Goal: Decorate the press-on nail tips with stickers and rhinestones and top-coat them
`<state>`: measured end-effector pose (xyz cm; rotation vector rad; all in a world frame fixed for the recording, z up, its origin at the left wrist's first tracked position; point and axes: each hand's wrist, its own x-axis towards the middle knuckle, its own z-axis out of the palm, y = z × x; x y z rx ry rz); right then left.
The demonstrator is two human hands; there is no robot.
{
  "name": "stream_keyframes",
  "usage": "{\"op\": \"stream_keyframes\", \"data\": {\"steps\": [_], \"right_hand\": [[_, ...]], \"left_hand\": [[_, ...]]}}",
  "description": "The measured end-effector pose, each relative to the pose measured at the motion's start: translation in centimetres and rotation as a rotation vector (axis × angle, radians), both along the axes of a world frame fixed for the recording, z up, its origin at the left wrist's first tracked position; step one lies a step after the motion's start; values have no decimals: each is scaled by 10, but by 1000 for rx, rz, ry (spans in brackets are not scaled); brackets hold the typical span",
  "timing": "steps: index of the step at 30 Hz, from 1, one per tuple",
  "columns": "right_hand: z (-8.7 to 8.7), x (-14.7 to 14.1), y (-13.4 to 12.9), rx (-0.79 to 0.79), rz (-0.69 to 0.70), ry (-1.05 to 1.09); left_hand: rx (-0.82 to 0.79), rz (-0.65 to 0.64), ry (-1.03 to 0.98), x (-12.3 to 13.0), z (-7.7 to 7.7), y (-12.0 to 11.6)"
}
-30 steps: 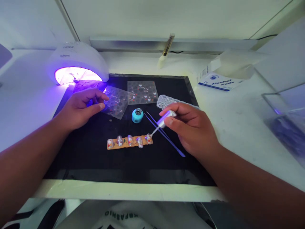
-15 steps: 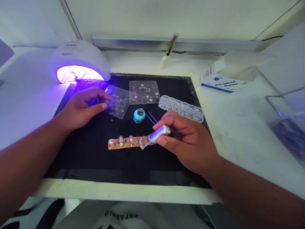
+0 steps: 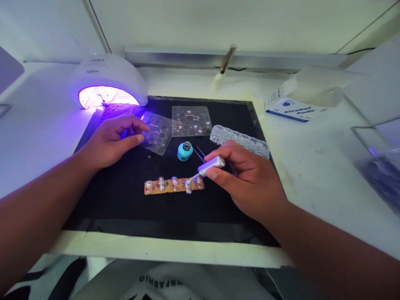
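Observation:
My right hand [image 3: 250,179] pinches the silver cap of a nail polish brush [image 3: 211,166]. The brush tip reaches down onto a decorated false nail [image 3: 188,186], one of several fixed along a tan strip [image 3: 156,190]. Behind the strip stands a teal polish bottle [image 3: 185,151] with its neck uncapped. My left hand [image 3: 117,139] rests at the left beside a clear sticker sheet [image 3: 158,135], thumb and index finger apart and nothing between them. Tweezers [image 3: 199,154] lie between the bottle and my right hand, partly covered by it.
A white nail lamp [image 3: 109,75] glows purple at the back left. Another sticker sheet [image 3: 191,121] and a clear compartment case [image 3: 237,139] lie on the black mat [image 3: 125,208]. An alcohol pads box [image 3: 296,104] stands at the right; a gold-handled brush [image 3: 226,62] is at the back.
The brush has tilted and shifted, its tip moving from the nail's lower end to its upper part. The strip's right end now shows. My left hand keeps its pose.

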<state>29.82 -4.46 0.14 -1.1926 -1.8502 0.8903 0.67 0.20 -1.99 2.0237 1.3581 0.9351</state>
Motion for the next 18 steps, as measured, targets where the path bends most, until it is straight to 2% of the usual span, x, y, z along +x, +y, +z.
{"op": "stream_keyframes", "data": {"steps": [4,8,13,18], "right_hand": [[-3,2,0,8,59,67],[-3,3,-1,59,131,17],[0,-1,0,78,76,-33],[-1,0,0,29,0,3]], "left_hand": [[2,-1,-2,-1,0,1],[10,-8,7,0,0,1],[15,-6,12,-1,-1,0],[12,-4,13,0,0,0]]}}
